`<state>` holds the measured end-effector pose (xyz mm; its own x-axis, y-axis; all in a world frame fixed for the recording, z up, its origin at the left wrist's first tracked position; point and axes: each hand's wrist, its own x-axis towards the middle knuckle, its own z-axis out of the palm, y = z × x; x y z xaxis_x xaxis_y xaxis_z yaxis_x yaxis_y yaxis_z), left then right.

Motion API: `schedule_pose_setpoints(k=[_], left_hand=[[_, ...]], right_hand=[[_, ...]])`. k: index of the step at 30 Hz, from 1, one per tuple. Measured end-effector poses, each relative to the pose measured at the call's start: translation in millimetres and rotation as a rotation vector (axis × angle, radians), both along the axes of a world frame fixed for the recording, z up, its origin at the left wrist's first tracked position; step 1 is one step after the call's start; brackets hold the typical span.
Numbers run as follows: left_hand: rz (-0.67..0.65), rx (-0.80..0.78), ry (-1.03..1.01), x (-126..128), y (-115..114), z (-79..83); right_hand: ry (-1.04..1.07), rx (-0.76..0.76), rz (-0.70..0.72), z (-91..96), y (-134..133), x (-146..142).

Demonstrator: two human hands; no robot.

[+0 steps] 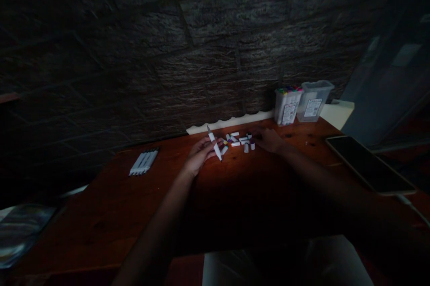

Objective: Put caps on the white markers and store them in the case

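Note:
My left hand (199,155) is closed around a white marker (215,145), which is uncapped and tilted with a grey tip pointing up and away. Just right of it, several loose white marker caps (235,144) lie in a small heap, some with coloured ends. My right hand (268,139) reaches to the right side of this heap, its fingertips at a dark-ended cap (249,135). Whether those fingers grip the cap is too dark to make out.
A row of white markers (144,162) lies at the left. Back right stand a clear box of colourful markers (288,106) and a second clear box (314,102). A tablet (369,164) with a cable lies on the right of the wooden table (134,214), below a stone-patterned wall.

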<state>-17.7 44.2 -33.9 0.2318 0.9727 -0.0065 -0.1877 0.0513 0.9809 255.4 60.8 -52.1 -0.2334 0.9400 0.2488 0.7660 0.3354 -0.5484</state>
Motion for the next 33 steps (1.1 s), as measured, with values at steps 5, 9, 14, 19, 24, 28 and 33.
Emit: schedule_pose_setpoints(k=[5,9,14,19,24,28,33], left_hand=[[0.041,0.132,-0.067,12.2,-13.4,14.5],[0.126,0.172,-0.078,14.7,-16.2,16.2],[0.14,0.17,-0.084,14.8,-14.4,12.9],[0.106,0.19,-0.084,15.1,-14.4,10.2],[0.074,0.21,-0.091,14.4,-12.7,6.7],[0.061,0.244,-0.089,14.8,-13.6,7.0],[0.054,0.271,-0.081,14.7,-16.4,9.4]], right_hand=[[-0.008,0.003,0.008,1.4,0.3,0.9],[-0.005,-0.016,0.007,0.9,-0.8,0.3],[-0.03,0.016,-0.029,4.2,-1.3,-0.1],[0.001,0.109,-0.096,38.0,-11.8,10.3],[0.09,-0.244,0.505,55.8,-43.8,6.0],[-0.028,-0.291,0.582,38.4,-54.9,-11.1],[-0.037,-0.175,0.432,27.7,-50.7,-20.3]])
